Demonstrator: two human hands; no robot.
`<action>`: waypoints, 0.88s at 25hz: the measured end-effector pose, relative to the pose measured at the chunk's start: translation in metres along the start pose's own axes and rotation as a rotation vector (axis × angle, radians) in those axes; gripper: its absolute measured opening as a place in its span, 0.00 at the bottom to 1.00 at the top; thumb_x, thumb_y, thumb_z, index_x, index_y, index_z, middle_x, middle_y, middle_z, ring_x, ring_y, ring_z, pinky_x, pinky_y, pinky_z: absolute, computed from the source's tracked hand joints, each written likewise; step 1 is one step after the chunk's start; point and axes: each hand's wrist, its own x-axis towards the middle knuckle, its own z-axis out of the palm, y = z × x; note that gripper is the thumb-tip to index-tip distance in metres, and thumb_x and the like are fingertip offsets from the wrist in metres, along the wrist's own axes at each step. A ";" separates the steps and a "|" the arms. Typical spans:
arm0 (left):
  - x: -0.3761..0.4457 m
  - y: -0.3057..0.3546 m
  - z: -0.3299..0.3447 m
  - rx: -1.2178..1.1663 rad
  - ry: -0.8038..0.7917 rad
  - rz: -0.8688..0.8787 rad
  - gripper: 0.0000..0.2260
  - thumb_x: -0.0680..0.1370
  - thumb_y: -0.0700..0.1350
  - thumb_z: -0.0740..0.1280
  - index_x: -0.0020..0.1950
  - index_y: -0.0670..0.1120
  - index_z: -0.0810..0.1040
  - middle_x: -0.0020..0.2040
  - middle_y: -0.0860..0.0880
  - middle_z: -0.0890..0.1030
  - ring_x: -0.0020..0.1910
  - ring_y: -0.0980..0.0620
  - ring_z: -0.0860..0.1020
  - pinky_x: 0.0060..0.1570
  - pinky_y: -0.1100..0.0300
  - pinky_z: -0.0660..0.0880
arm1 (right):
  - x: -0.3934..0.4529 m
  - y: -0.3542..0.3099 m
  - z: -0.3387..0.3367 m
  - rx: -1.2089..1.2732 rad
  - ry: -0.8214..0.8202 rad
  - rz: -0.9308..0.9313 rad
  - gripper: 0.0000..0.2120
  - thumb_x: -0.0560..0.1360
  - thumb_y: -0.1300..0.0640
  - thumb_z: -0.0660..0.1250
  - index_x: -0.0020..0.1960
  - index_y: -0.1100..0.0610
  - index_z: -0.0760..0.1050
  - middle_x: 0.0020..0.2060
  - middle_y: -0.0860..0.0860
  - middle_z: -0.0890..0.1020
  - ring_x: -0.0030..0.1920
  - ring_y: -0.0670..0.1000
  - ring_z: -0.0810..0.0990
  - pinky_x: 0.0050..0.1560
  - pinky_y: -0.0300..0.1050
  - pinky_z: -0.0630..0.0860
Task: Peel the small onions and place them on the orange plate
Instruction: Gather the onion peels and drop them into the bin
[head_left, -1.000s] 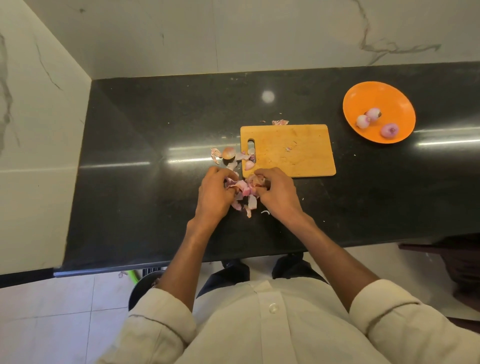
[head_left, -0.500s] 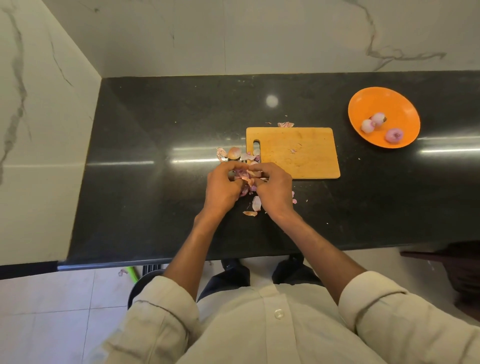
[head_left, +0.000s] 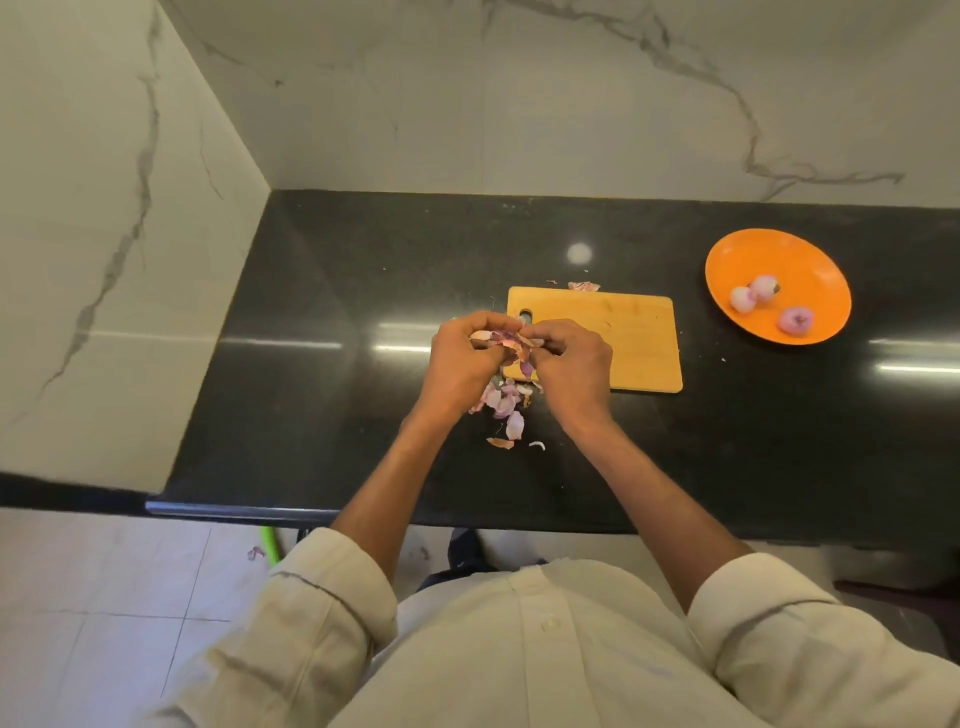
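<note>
Pinching one onion (head_left: 503, 339) between them, both hands (head_left: 519, 358) peel; no writing visible.

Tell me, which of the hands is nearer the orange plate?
The right hand. It is over the wooden cutting board's near left part, with the orange plate farther right and back. The left hand is left of the board, farther away.

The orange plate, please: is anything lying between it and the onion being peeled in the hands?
Nothing visible blocks the way. The onion sits between the left hand and right hand, above the cutting board. Only that flat board and bare countertop lie toward the orange plate.
</note>
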 end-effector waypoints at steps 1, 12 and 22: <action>-0.001 0.008 0.002 -0.016 0.020 0.010 0.14 0.76 0.31 0.72 0.57 0.44 0.88 0.51 0.48 0.89 0.49 0.44 0.88 0.56 0.41 0.85 | 0.004 -0.004 -0.004 0.011 -0.009 -0.020 0.14 0.74 0.70 0.75 0.55 0.56 0.88 0.47 0.46 0.87 0.48 0.42 0.84 0.47 0.32 0.79; -0.059 0.055 -0.047 0.018 0.313 0.065 0.11 0.77 0.32 0.75 0.58 0.40 0.88 0.54 0.46 0.89 0.49 0.48 0.89 0.54 0.54 0.86 | -0.010 -0.066 0.014 0.100 -0.200 -0.098 0.15 0.72 0.69 0.75 0.54 0.54 0.89 0.45 0.47 0.88 0.45 0.48 0.86 0.49 0.49 0.85; -0.255 -0.059 -0.162 0.043 0.756 -0.242 0.10 0.77 0.34 0.76 0.56 0.45 0.89 0.51 0.48 0.89 0.48 0.53 0.88 0.49 0.62 0.85 | -0.186 -0.067 0.167 -0.009 -0.712 -0.149 0.19 0.66 0.70 0.77 0.50 0.51 0.90 0.38 0.46 0.88 0.39 0.46 0.87 0.47 0.49 0.86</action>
